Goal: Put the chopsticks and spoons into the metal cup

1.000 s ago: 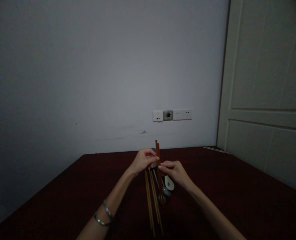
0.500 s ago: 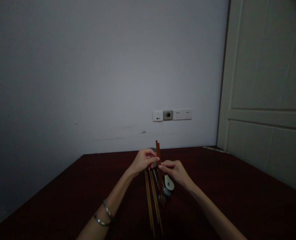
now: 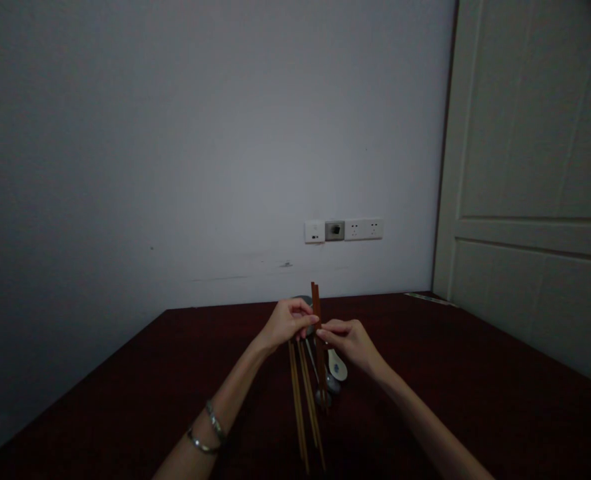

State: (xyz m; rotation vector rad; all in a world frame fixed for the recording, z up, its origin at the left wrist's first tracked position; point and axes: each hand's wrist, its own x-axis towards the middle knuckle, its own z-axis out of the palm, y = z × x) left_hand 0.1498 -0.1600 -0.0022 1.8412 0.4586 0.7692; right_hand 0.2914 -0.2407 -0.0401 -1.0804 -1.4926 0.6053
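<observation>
Between my hands stands a pair of reddish-brown chopsticks (image 3: 318,303), tips pointing down toward me. My left hand (image 3: 290,321) pinches them from the left with thumb and fingers. From the right, my right hand (image 3: 349,340) grips the same chopsticks slightly lower. Below my left hand lie two pairs of lighter wooden chopsticks (image 3: 306,393), side by side on the table. A white ceramic spoon (image 3: 338,367) with a blue mark rests just under my right hand. Beside it are metal spoons (image 3: 332,383), partly covered by the held chopsticks. A grey round object (image 3: 302,300) behind my left hand is mostly hidden.
The dark red table (image 3: 175,373) reaches to a pale wall (image 3: 225,167) with sockets (image 3: 364,229) and switches. A flat strip (image 3: 430,299) lies at the table's far right edge. At right is a panelled door (image 3: 535,167).
Both hands keep nearly the same place and grip. The tops of the two held chopsticks now stand closer to level with each other.
</observation>
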